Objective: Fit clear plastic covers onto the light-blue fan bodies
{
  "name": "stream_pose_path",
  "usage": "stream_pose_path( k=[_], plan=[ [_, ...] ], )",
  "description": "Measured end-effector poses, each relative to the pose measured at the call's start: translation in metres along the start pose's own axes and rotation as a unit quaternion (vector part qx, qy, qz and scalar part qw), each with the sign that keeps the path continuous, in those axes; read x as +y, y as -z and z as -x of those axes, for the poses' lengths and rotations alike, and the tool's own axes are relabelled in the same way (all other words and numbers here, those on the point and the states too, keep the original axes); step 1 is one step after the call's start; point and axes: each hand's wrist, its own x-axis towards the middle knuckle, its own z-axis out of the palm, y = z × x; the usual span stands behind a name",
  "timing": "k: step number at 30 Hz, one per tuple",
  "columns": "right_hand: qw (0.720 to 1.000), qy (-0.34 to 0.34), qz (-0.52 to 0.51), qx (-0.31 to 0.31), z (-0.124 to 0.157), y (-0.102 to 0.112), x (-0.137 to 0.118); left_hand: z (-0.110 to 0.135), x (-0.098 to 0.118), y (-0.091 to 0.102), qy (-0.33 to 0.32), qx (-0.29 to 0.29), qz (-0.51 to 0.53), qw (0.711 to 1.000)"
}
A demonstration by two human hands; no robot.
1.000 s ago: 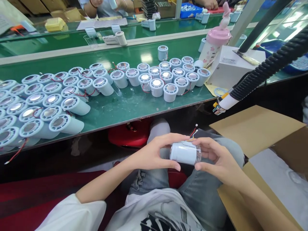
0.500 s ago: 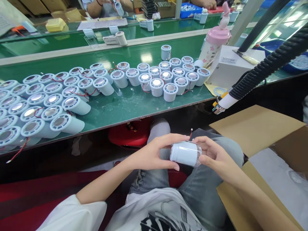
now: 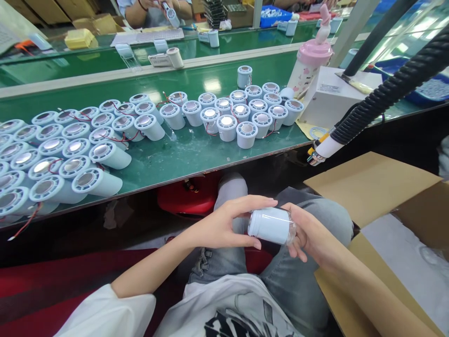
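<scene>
Over my lap I hold a pale blue cylindrical housing (image 3: 269, 225) lying on its side. My left hand (image 3: 224, 223) grips its closed left end, thumb below and fingers over the top. My right hand (image 3: 308, 234) cups the clear right end, fingers curled around it. The red and black wire end is hidden by my fingers. On the green bench (image 3: 182, 154) in front stand several more of the same housings (image 3: 228, 117), some with red wires.
An open cardboard box (image 3: 379, 196) sits at my right knee. A black corrugated hose with a nozzle (image 3: 326, 147) hangs over the bench edge, beside a white box (image 3: 333, 93) and a pink bottle (image 3: 310, 63). Another person's hands (image 3: 154, 7) work at the far bench.
My right hand has closed further around the housing's right end, and the wire tip that stuck up above it is no longer visible. The housing stays over my lap.
</scene>
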Motion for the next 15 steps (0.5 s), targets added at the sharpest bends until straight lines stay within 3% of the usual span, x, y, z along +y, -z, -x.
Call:
stream_pose_path(
  k=[11,15],
  plan=[
    [0.986,-0.126,-0.085,-0.064,-0.0031,0.0010,0.0042,0.0012,-0.0019,-0.0043,-0.024,0.006,0.010,1.000],
    [0.977,-0.168,-0.068,-0.111,-0.0047,0.0044,0.0069,0.0018,0.0057,-0.0082,0.027,0.019,0.016,0.999]
  ],
)
